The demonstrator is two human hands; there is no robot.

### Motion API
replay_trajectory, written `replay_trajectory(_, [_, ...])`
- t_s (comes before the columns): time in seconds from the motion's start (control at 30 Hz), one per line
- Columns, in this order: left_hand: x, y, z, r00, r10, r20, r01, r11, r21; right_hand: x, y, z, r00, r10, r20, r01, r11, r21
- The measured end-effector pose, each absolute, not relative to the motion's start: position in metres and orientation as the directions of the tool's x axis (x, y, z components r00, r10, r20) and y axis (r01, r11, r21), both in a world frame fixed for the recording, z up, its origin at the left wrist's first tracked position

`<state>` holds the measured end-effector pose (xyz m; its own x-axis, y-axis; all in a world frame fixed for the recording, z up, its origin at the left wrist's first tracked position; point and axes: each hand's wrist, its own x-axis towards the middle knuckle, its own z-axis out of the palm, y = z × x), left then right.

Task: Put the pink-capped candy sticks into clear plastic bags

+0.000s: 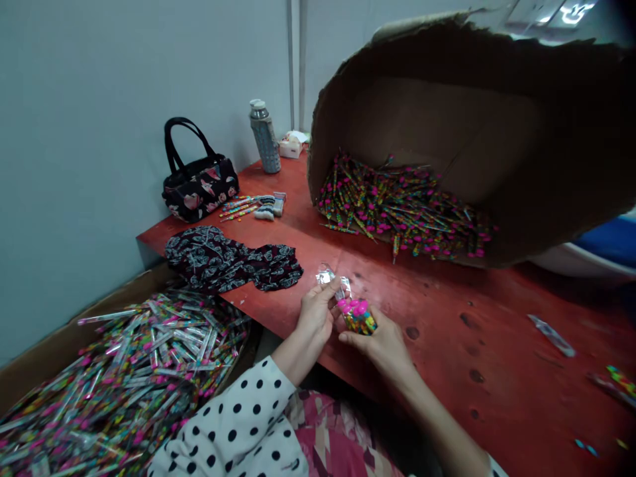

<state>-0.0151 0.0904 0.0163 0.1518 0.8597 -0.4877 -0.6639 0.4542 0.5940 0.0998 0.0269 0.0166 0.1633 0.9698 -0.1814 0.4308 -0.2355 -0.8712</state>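
My left hand (318,310) is closed, its thumb and fingers pinching shiny clear plastic wrappers (342,287) just above the red table. Close beside it, my right hand (380,336) grips a bundle of multicoloured pencil-like sticks (360,320). Their rounded pink ends point up toward the left fingers. The lower part of the bundle is hidden by the right hand. Both hands are near the table's front edge. Behind them, a large cardboard box (427,126) lies on its side with a heap of the same loose sticks (397,205) inside.
At lower left, a carton holds many wrapped sticks (163,358). A patterned dark cloth (228,258), floral handbag (201,189), grey flask (267,139) and tissue box (292,145) are on the red table (442,331). A clear packet (551,335) lies at right.
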Motion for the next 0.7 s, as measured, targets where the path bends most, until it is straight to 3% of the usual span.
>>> replay_trajectory(0.1, [-0.012,0.086,0.020,0.144,0.873,-0.466,-0.663,0.435,0.610,0.100,0.025,0.019,0.215,0.959,-0.186,0.460,-0.268,-0.846])
replay_trajectory(0.43, [-0.016,0.075,0.030,0.178,0.891,-0.417,-0.639,0.427,0.640,0.105,0.022,0.017,0.186,0.955,-0.231,0.171,-0.263,-0.950])
replay_trajectory(0.7, [-0.023,0.080,0.023,0.147,0.873,-0.464,-0.666,0.435,0.606,0.105,0.014,0.014,0.216,0.951,-0.220,0.310,-0.280,-0.909])
